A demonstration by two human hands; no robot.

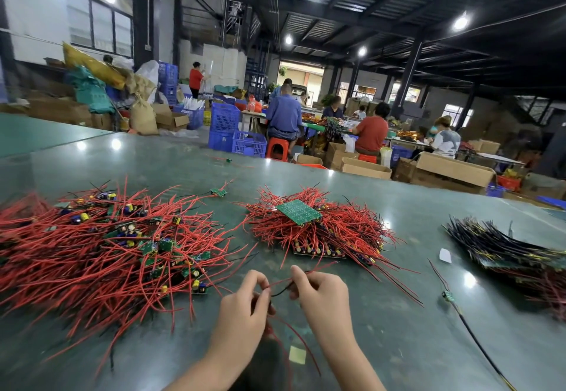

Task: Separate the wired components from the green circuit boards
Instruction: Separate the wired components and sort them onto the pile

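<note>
While both hands work just above the green surface (382,314), the left hand (245,301) pinches a red wire (280,282) with curled fingers, and the right hand (318,292) pinches the black wire (281,292) beside it. Any board between them is hidden. The unsorted stack of green circuit boards (298,210) lies just beyond, the separated pile (122,246) to the left. A clean split probably needs a grip close to the joint and a short, steady snap, not a tug on the wires.
</note>
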